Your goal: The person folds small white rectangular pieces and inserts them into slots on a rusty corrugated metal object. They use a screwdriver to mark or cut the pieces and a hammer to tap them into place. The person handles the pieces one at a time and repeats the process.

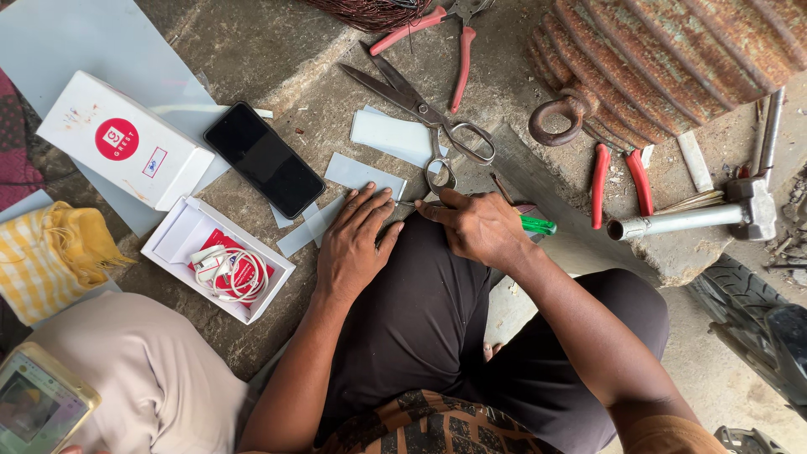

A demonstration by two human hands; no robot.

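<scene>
Both forearms reach forward from the bottom of the view, bare to the elbow, converging over the lap. The left hand point(353, 244) lies palm down, fingers spread and stretched forward, wrist straight. The right hand point(477, 225) sits just beside it, knuckles up, fingers curled in a closed pinch grip, thumb and forefinger pointing left toward the left hand's fingertips, wrist bent slightly inward.

Black phone point(264, 160); white box point(124, 139); scissors point(420, 109); perhaps a hammer point(698, 217)
</scene>
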